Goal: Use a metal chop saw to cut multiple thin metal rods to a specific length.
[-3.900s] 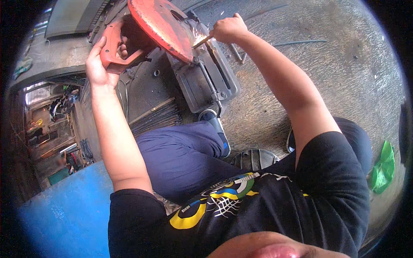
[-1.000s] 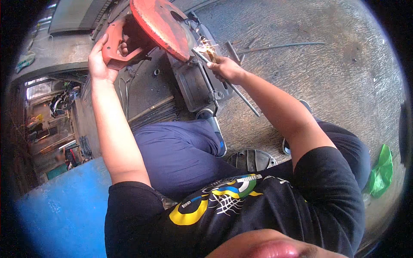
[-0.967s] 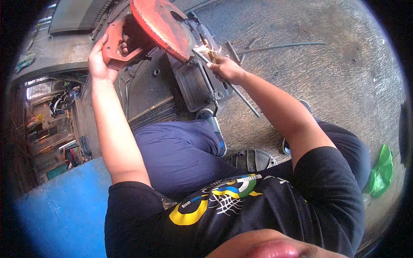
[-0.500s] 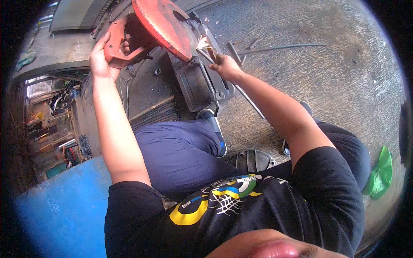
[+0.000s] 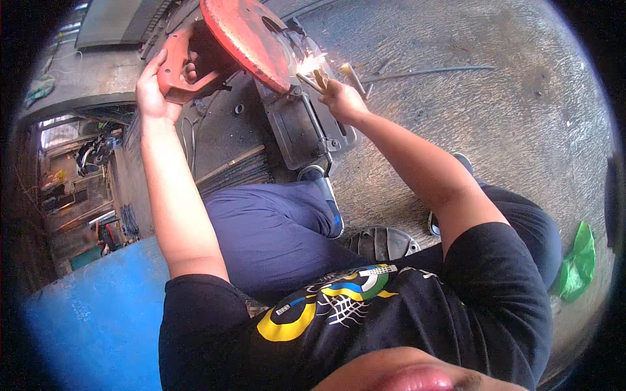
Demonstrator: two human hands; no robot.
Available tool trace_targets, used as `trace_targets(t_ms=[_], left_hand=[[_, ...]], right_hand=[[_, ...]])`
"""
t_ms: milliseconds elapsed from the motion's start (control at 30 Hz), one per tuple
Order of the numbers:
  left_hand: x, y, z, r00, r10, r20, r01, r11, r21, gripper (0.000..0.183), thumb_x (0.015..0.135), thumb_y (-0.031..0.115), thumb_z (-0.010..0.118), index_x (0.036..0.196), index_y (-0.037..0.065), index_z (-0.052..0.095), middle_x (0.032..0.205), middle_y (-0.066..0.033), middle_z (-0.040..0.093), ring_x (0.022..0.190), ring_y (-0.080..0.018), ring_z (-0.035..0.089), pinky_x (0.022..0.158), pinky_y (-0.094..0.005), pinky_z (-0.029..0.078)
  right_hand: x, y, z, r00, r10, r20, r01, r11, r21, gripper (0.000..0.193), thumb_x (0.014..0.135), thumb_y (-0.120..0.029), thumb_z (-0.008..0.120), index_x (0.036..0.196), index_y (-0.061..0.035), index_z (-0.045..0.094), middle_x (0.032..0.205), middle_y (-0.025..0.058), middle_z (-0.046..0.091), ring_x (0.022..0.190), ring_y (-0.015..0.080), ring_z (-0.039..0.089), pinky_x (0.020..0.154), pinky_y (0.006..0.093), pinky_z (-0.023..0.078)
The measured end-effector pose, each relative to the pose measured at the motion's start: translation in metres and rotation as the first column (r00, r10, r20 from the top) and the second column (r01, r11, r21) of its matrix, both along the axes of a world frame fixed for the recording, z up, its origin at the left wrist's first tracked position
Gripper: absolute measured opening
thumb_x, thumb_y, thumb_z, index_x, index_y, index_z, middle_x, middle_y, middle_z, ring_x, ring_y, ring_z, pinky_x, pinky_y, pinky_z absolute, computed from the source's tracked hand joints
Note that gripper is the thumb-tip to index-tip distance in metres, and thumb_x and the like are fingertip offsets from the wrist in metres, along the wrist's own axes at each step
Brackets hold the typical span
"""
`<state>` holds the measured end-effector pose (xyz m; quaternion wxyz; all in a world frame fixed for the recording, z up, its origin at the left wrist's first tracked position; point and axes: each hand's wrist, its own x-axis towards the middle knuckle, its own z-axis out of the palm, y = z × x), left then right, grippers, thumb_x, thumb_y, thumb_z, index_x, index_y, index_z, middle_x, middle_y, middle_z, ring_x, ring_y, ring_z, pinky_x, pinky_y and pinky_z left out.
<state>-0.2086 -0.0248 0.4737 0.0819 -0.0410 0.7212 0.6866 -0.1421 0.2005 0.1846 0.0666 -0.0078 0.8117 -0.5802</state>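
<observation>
My left hand (image 5: 156, 88) is wrapped round the orange-red handle (image 5: 175, 68) of a cut-off saw, whose round red guard (image 5: 244, 45) stands to the right of it. The saw sits on a dark metal base (image 5: 287, 133). My right hand (image 5: 342, 101) is closed on a thin metal rod (image 5: 308, 81), close to the lower right edge of the guard. Bright sparks (image 5: 312, 63) fly where the rod meets the saw. The cutting edge itself is hidden by the guard and the glare. A clamp with a bent crank handle (image 5: 311, 117) lies on the base between my hands.
Short metal pieces (image 5: 354, 78) and a long thin rod (image 5: 430, 72) lie on the rough floor to the right. A bundle of bars (image 5: 238, 171) lies left of the base. A blue panel (image 5: 98, 313) is at lower left, a green plastic bag (image 5: 577, 264) at far right.
The sparks have grown brighter and spread right, lighting my right fingers. The rod's long end no longer shows below my right forearm. My left hand and the saw look almost unmoved.
</observation>
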Motion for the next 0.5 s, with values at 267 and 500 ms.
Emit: trace_targets(t_ms=[267,500], left_hand=[[-0.001,0.0,0.0,1.0,-0.006,0.022,0.005,1.0,0.029,0.044,0.091,0.028,0.048,0.121,-0.003,0.048,0.097,-0.0143,0.061,0.077,-0.0188,0.06,0.069,-0.0309,0.052],[0.002,0.002,0.0,1.0,0.026,0.011,-0.026,1.0,0.009,0.043,0.09,0.028,0.05,0.12,-0.002,0.049,0.097,-0.013,0.061,0.08,-0.0188,0.059,0.07,-0.0305,0.051]], right_hand=[[-0.005,0.003,-0.011,0.999,0.043,0.026,-0.039,0.992,-0.119,0.031,0.084,-0.031,0.062,0.095,-0.0016,0.061,0.092,0.0228,0.062,0.095,0.039,0.058,0.081,0.0421,0.044],[-0.002,0.01,-0.005,0.944,0.208,0.255,-0.124,0.942,-0.311,0.026,0.091,-0.024,0.054,0.096,0.0003,0.06,0.071,0.005,0.059,0.064,0.0145,0.055,0.06,0.0321,0.044]])
